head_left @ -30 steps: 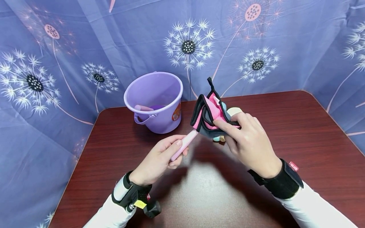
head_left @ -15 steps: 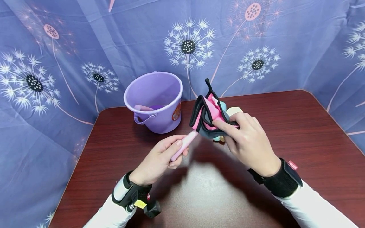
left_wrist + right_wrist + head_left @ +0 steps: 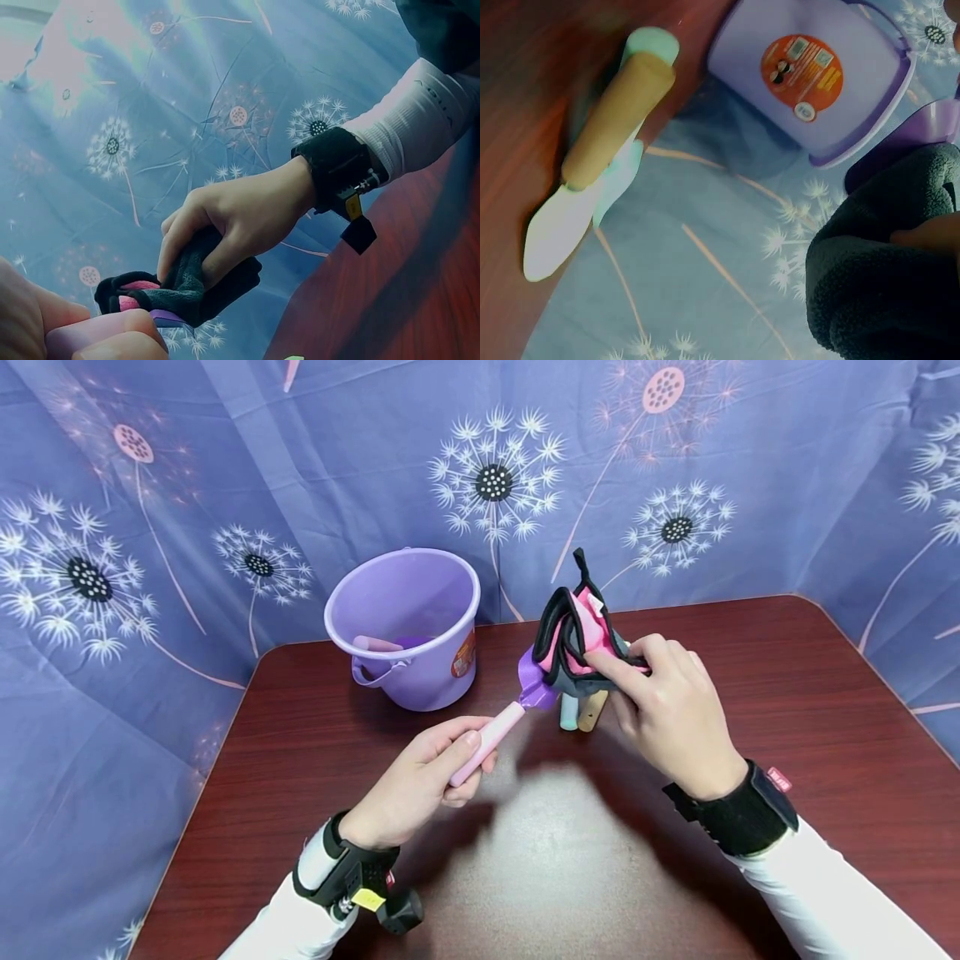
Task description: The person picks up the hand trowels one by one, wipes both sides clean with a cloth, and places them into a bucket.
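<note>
My left hand (image 3: 427, 772) grips the pink handle of a small shovel (image 3: 489, 743), held above the table with its head up to the right. A folded cloth (image 3: 573, 652), grey outside and pink inside with black edging and a loop, is pinched in my right hand (image 3: 678, 714). The cloth covers part of the purple blade (image 3: 534, 681); the blade's base shows at the handle. In the right wrist view the cloth (image 3: 877, 255) overlaps the purple blade (image 3: 907, 139). The left wrist view shows the right hand (image 3: 232, 217) bunching the cloth over the blade.
A purple bucket (image 3: 442, 685) with an orange sticker stands at the back left, a pink handle (image 3: 375, 644) inside it. Behind the cloth lie a tan-handled shovel (image 3: 619, 120) with a pale blade and a mint one (image 3: 652, 43). A blue dandelion-print curtain (image 3: 330, 460) backs the table (image 3: 787, 693).
My right hand has moved the cloth up and right along the blade, uncovering the purple blade's base and more of the handles behind. My left hand has stayed nearly still.
</note>
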Available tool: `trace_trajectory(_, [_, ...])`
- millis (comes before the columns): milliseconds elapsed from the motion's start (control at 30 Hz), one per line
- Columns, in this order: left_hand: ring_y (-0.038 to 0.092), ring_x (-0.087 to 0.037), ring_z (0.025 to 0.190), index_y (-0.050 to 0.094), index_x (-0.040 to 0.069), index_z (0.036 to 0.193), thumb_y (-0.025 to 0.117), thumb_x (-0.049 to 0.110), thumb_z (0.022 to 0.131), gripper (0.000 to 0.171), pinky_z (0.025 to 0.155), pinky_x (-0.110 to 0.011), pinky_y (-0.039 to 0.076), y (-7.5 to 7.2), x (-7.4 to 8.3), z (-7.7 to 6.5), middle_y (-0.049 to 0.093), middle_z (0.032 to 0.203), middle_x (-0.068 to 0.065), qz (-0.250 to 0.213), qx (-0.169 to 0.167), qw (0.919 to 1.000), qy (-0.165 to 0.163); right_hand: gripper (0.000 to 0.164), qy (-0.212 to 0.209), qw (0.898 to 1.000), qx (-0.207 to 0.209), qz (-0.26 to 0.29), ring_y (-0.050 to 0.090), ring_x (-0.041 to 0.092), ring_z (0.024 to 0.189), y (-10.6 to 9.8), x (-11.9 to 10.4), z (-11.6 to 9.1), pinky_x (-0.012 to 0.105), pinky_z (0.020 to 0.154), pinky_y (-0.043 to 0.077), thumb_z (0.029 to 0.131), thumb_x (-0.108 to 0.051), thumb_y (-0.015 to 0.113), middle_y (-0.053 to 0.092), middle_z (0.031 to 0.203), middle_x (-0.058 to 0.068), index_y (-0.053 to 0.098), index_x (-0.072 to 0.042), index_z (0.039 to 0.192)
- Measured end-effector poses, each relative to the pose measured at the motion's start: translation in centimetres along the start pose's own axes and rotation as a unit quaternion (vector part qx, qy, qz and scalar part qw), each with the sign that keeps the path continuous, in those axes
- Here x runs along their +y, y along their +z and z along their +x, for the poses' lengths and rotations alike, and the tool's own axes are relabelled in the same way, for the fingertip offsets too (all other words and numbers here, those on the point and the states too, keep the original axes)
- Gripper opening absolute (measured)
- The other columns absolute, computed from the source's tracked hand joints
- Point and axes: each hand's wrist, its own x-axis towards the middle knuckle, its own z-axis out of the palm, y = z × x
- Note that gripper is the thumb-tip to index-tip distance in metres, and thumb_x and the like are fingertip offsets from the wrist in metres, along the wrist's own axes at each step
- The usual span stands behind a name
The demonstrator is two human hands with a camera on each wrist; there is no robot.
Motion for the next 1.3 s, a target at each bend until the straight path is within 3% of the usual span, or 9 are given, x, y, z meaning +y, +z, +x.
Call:
trace_trajectory(233, [0.031,-0.01,0.054,0.055,-0.008,0.121,0.037,0.016,0.117,0.03,0.049,-0.025,0.022,0.1,0.1,-0.1,0.043,0.075,-0.007,-0.002,-0.013,0.9999,0.005,0.047,0.017,0.999,0.015,-0.033,0.05,0.043,0.075,-0.2,0.5,0.1,0.054,0.06,0.035,0.092,-0.01,0.051,0.056,0.095,0.02,0.075,-0.016,0.132])
trace_trajectory(433, [0.031,-0.01,0.055,0.055,-0.007,0.125,0.037,0.016,0.117,0.03,0.05,-0.025,0.022,0.2,0.1,-0.1,0.046,0.08,-0.009,-0.001,-0.014,0.9999,0.003,0.036,0.027,0.997,0.023,-0.074,0.047,0.044,0.069,-0.3,0.7,0.3,0.055,0.057,0.035,0.096,-0.02,0.06,0.055,0.094,0.02,0.074,-0.018,0.129])
trace_trajectory(633, [0.032,-0.01,0.055,0.054,-0.007,0.127,0.037,0.015,0.117,0.03,0.05,-0.025,0.023,0.3,0.2,-0.1,0.049,0.086,-0.01,0.0,-0.015,0.9999,0.003,0.032,0.03,0.994,0.029,-0.105,0.045,0.044,0.067,-0.4,0.6,0.4,0.054,0.055,0.033,0.1,-0.023,0.058,0.053,0.092,0.02,0.073,-0.017,0.127])
trace_trajectory(800, [0.032,-0.009,0.054,0.054,-0.007,0.126,0.036,0.015,0.117,0.03,0.05,-0.025,0.022,0.4,0.2,-0.1,0.047,0.082,-0.008,-0.006,-0.017,0.9998,0.003,0.029,0.029,0.992,0.037,-0.116,0.045,0.043,0.066,-0.3,0.3,0.5,0.053,0.053,0.033,0.099,-0.026,0.066,0.053,0.091,0.02,0.073,-0.016,0.125])
trace_trajectory(967, [0.033,-0.007,0.055,0.054,-0.007,0.127,0.034,0.014,0.117,0.03,0.051,-0.026,0.021,0.3,0.1,-0.1,0.051,0.088,-0.008,-0.055,-0.02,0.9983,-0.002,0.034,0.021,0.992,0.045,-0.114,0.044,0.043,0.066,-0.1,-0.1,0.5,0.053,0.053,0.032,0.094,-0.029,0.073,0.053,0.09,0.019,0.073,-0.015,0.125])
trace_trajectory(1167, [0.033,-0.005,0.056,0.055,-0.002,0.123,0.031,0.013,0.117,0.029,0.051,-0.022,0.022,0.0,-0.1,-0.1,0.053,0.092,-0.005,-0.129,-0.041,0.9908,-0.003,0.031,0.013,0.993,0.048,-0.104,0.043,0.042,0.065,0.2,-0.5,0.3,0.051,0.052,0.031,0.096,-0.022,0.063,0.053,0.09,0.02,0.073,-0.014,0.125])
trace_trajectory(1300, [0.033,-0.006,0.055,0.055,-0.002,0.119,0.03,0.015,0.117,0.029,0.052,-0.023,0.023,-0.1,0.0,-0.1,0.052,0.089,-0.005,-0.143,-0.034,0.9891,-0.012,0.033,0.002,0.994,0.05,-0.093,0.045,0.041,0.067,0.5,-0.9,0.2,0.05,0.052,0.031,0.097,-0.017,0.057,0.053,0.09,0.019,0.074,-0.014,0.126])
